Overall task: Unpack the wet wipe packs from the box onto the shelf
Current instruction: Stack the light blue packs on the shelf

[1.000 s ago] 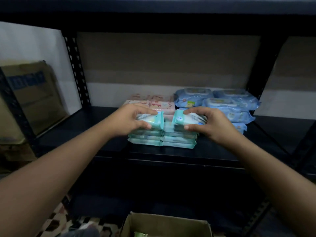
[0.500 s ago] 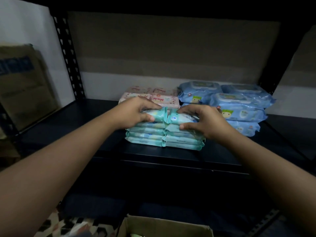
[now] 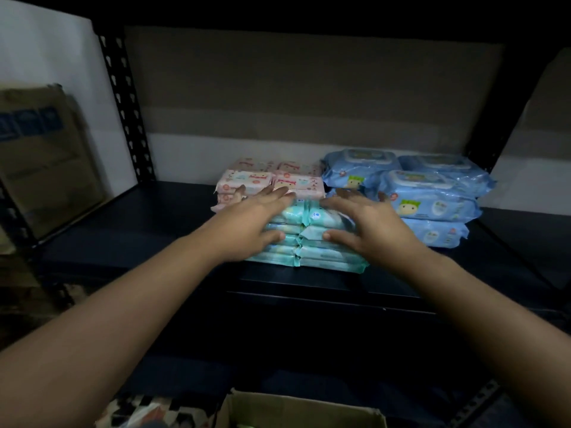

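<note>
Fingers (image 3: 278,196) of the left hand (image 3: 247,225) lie straight and spread over the top of the teal wet wipe packs (image 3: 327,248), the thumb pressed against the stack's front; the right hand (image 3: 370,230) mirrors it, fingers extended flat on the top pack, thumb on the front edge. Neither hand curls round anything.

These teal packs sit in two side-by-side stacks near the front of the dark shelf (image 3: 154,223), flat soft pouches of glossy film with crimped end seals meeting at the middle. Just behind them stand pink packs (image 3: 296,182), smaller and printed with little figures. To the right, touching, are larger blue packs (image 3: 432,205), puffy and crinkled, with rigid flip lids and a green cartoon figure.

A perforated black metal upright (image 3: 126,109) rises at the shelf's left corner. An open cardboard box (image 3: 296,410) shows at the bottom edge, and another worn carton (image 3: 43,156) leans at left.
</note>
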